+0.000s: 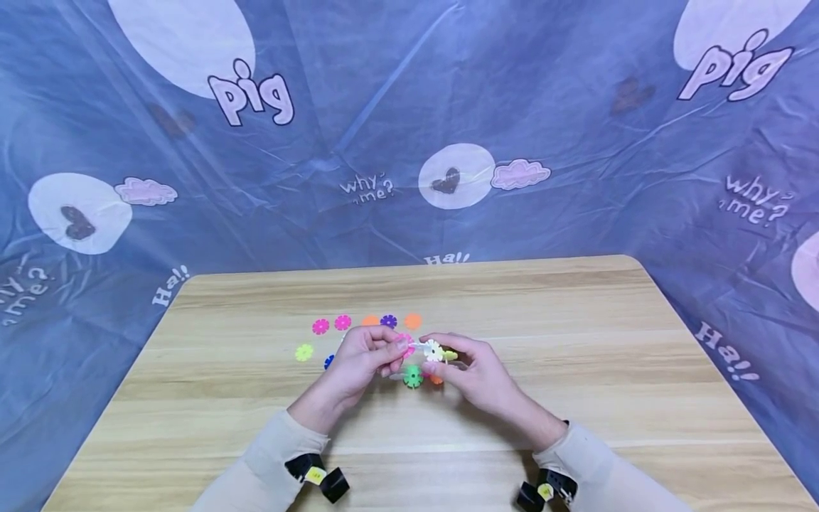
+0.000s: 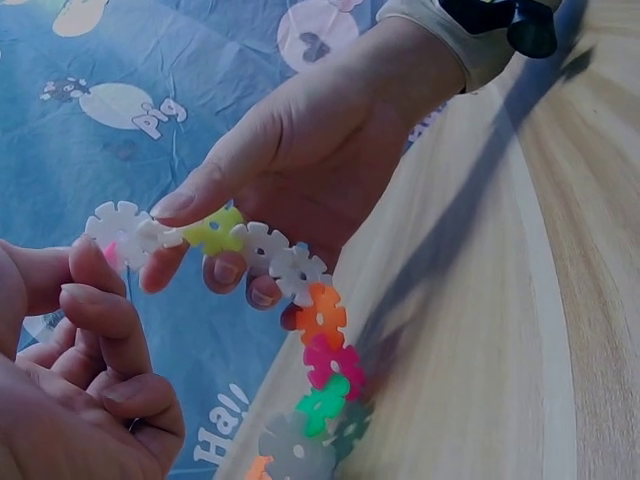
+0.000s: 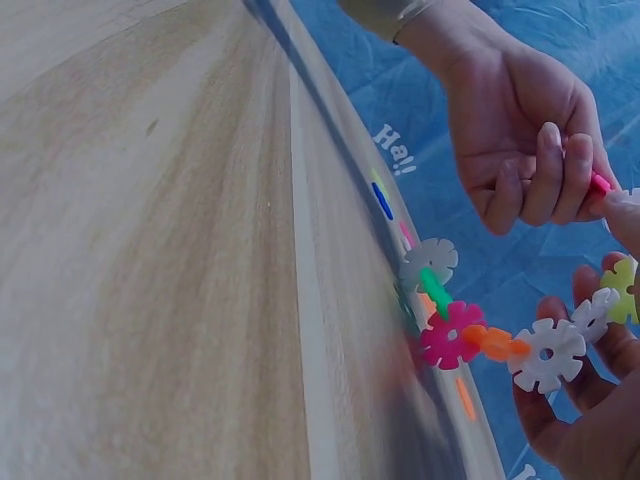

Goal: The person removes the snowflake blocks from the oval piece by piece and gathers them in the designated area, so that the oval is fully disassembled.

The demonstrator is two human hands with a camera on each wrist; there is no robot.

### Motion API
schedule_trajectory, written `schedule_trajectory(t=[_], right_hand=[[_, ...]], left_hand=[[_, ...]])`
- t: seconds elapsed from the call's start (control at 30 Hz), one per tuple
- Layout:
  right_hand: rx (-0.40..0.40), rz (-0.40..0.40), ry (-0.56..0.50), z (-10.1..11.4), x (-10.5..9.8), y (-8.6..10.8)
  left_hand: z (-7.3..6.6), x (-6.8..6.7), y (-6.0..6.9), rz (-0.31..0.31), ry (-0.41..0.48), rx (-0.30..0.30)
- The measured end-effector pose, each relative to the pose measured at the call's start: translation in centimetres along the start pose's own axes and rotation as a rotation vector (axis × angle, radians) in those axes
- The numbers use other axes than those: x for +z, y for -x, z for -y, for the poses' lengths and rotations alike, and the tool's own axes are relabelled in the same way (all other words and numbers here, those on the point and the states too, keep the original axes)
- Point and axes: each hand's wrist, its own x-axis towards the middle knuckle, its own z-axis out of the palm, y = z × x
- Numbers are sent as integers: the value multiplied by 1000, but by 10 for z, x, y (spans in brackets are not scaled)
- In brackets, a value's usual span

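My left hand [image 1: 358,361] pinches a pink snowflake building disc [image 1: 407,345] between thumb and fingers. It meets a white disc at the end of a linked disc chain; whether the slots are joined I cannot tell. My right hand [image 1: 481,370] grips the chain near that end, around white and yellow discs [image 2: 215,231]. From there the chain curves down through white discs [image 2: 298,273], an orange disc [image 2: 322,316], a magenta disc [image 2: 333,364] and a green disc [image 2: 324,405]. Beyond the green one hangs a pale translucent disc [image 3: 431,265].
Loose discs lie on the wooden table [image 1: 576,306] beyond and left of the hands: pink ones [image 1: 320,326], orange [image 1: 413,322], purple [image 1: 388,321], yellow-green [image 1: 303,353] and blue [image 1: 329,361]. A blue printed cloth [image 1: 384,235] stands behind the table.
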Motion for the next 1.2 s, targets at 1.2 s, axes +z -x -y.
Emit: schedule_trajectory(t=[1.2], right_hand=[[42, 2, -29, -3, -8, 11]], left_hand=[[9, -6, 7, -117, -264, 45]])
